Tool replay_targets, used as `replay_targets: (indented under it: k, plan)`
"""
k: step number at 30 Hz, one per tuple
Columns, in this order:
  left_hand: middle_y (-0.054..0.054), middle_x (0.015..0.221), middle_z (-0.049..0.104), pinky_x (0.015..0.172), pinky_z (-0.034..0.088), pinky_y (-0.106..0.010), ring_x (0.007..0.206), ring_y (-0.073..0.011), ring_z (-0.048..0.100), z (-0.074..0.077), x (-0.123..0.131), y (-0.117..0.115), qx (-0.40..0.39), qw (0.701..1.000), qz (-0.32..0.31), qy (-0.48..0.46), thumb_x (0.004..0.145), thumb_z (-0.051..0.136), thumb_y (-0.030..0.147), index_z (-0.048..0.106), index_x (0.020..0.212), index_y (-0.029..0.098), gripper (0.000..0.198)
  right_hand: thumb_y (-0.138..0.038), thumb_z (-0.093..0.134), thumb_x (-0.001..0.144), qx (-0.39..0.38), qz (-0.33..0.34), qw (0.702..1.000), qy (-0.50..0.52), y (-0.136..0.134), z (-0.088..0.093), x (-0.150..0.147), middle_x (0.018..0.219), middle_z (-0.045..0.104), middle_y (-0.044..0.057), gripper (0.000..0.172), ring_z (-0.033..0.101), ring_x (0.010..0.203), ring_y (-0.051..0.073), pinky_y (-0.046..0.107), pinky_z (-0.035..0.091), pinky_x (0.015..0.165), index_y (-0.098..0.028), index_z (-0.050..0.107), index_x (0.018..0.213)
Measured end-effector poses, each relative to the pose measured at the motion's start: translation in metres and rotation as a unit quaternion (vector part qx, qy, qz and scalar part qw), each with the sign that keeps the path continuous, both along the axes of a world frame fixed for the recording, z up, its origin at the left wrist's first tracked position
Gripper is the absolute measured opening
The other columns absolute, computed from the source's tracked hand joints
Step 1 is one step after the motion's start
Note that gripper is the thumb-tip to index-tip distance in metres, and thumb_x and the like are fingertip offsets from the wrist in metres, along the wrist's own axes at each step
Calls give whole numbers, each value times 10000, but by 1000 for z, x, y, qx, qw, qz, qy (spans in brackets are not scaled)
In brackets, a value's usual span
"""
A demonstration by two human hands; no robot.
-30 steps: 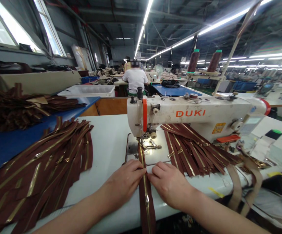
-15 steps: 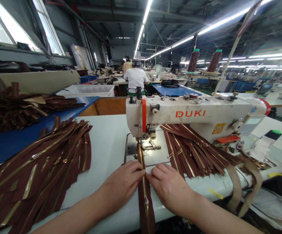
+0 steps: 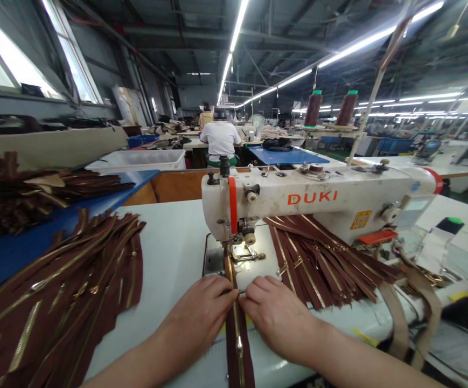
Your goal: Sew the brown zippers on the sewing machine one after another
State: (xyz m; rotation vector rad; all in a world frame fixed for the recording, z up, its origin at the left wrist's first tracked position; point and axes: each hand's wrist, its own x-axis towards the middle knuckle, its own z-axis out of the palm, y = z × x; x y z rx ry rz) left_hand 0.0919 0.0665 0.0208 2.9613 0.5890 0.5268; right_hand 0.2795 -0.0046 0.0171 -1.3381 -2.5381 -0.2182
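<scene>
A brown zipper with gold teeth (image 3: 236, 345) runs from the table's near edge up under the presser foot (image 3: 245, 253) of a white DUKI sewing machine (image 3: 318, 199). My left hand (image 3: 201, 315) lies on the zipper's left tape, fingers curled down and pressed against it. My right hand (image 3: 276, 312) presses the right tape the same way, fingertips almost meeting the left hand's over the teeth. Both hands sit a short way in front of the needle.
A heap of brown zippers (image 3: 56, 302) covers the white table (image 3: 173, 253) at my left, and another pile (image 3: 322, 258) lies under the machine arm at the right. More zippers rest on a blue surface (image 3: 23, 237). Tan straps (image 3: 415, 307) hang off the right edge. A person in white (image 3: 219, 140) sits far ahead.
The view has shifted slightly and my hands have slid a little towards me along the zipper. They keep the same hold on both tapes.
</scene>
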Motion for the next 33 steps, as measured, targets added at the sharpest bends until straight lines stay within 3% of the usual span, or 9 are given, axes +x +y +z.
replay_targets:
  k: [6,17,33]
  plan:
    - [-75,918,631,819,507,-402,874,-230,589,-2,3,17,25,1000,7,-14,847,467,94,628,948,169,205,-144,562,870,17,2,1000,-13,21,3,2,858,571,35,44,459,850,205,342,374,754,-146,604,882]
    - [-100,1013,670,856,523,-414,938,-233,611,-11,5,37,92,994,46,-39,892,372,126,636,1029,148,299,-111,510,864,11,-25,1000,-15,54,3,0,927,601,71,119,478,902,225,359,394,796,-127,607,931]
    - [-92,1063,680,904,514,-381,1016,-210,605,-15,1,39,116,990,48,-57,941,288,151,631,1079,142,370,-134,520,887,19,-83,995,55,51,-7,-2,840,588,44,116,501,841,210,324,424,756,-158,624,932]
